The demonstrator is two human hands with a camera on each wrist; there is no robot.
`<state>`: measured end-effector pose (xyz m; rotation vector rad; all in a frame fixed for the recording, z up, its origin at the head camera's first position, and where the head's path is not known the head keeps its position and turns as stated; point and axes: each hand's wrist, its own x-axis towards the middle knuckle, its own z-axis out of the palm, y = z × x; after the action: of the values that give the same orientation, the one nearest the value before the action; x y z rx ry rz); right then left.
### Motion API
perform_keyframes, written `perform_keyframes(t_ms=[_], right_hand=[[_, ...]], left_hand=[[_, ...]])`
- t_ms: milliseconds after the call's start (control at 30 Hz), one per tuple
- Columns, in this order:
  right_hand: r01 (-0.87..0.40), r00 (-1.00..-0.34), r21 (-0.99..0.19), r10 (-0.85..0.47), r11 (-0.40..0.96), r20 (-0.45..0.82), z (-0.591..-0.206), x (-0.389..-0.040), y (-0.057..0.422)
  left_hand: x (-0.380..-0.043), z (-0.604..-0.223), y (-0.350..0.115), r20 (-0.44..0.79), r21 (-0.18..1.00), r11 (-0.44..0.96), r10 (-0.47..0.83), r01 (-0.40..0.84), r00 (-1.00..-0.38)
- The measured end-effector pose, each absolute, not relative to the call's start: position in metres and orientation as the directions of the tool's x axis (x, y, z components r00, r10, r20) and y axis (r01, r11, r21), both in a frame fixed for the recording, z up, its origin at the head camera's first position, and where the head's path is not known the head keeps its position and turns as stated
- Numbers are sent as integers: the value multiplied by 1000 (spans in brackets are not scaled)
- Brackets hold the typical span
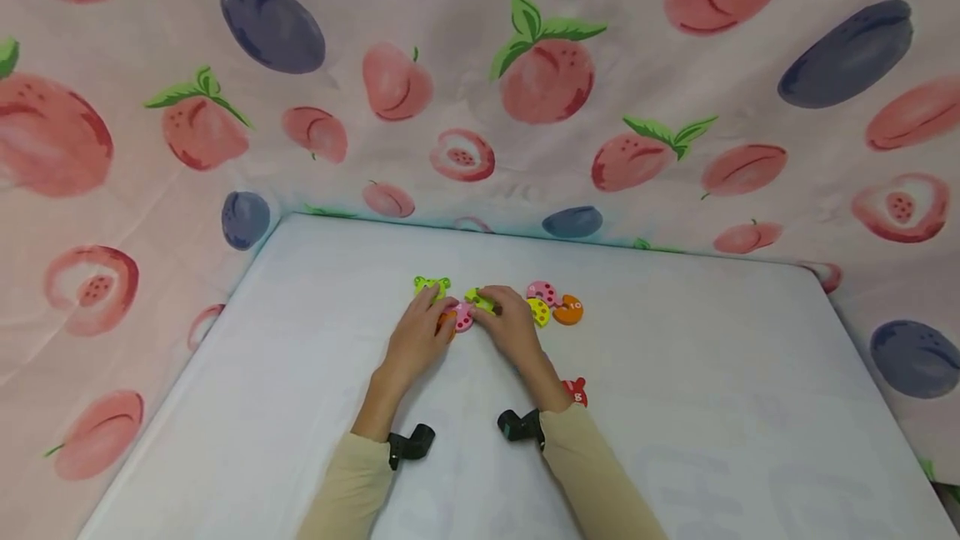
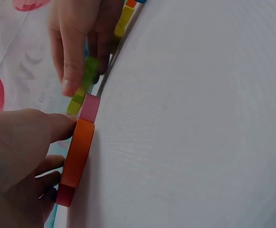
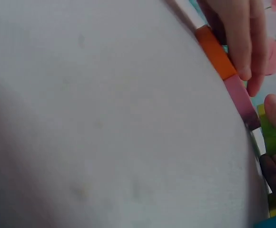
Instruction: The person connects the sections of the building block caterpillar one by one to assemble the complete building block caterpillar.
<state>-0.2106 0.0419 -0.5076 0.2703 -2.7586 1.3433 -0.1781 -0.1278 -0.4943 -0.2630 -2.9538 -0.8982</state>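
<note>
My left hand [image 1: 420, 333] lies over a row of flat wooden arc pieces, its thumb and fingers around an orange piece [image 2: 78, 152]. Joined to that is a pink spotted piece [image 1: 464, 317], near the left fingertips. A green animal-head piece [image 1: 431, 283] shows past the left fingers. Between the thumb and fingers of my right hand [image 1: 513, 327] is a green piece [image 3: 270, 135], pinched right at the pink one's end. Part of the green piece is hidden under the right fingers.
Right of the right hand are a pink spotted piece [image 1: 542, 292], a yellow spotted piece [image 1: 538, 312] and an orange numbered piece [image 1: 568, 310]. A red piece [image 1: 576, 391] sits partly behind the right wrist. Fruit-print cloth [image 1: 465, 90] rises behind the white table [image 1: 712, 373].
</note>
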Motion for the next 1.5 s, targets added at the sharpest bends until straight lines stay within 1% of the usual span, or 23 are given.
perform_keyframes(t_ms=[300, 533, 633, 767, 867, 967, 1100, 1367, 1500], right_hand=[[-179, -982, -724, -169, 666, 87, -507, -208, 35], [-212, -968, -689, -247, 693, 49, -500, -203, 39], [-163, -981, -691, -193, 704, 35, -497, -195, 46], [-96, -995, -715, -75, 693, 62, -495, -180, 60], [-72, -994, -731, 11, 678, 108, -496, -169, 73], [-14, -985, -761, 123, 648, 123, -497, -159, 86], [60, -970, -809, 225, 585, 91, -499, -147, 99], [120, -956, -871, 293, 476, 28, -504, -137, 119], [193, -934, -926, 350, 324, -72, -504, -136, 125]], left_hand=[[-179, -495, -126, 95, 550, 815, 154, 181, -983], [-179, -496, -127, 87, 545, 822, 141, 166, -986], [-178, -497, -127, 76, 544, 825, 136, 156, -988], [-176, -497, -127, 82, 546, 823, 134, 157, -988], [-176, -496, -126, 101, 550, 817, 138, 171, -985], [-175, -494, -125, 94, 550, 818, 139, 168, -986], [-176, -493, -124, 83, 528, 833, 139, 162, -987], [-177, -492, -125, 71, 501, 849, 151, 166, -986], [-177, -490, -130, 55, 485, 856, 175, 180, -983]])
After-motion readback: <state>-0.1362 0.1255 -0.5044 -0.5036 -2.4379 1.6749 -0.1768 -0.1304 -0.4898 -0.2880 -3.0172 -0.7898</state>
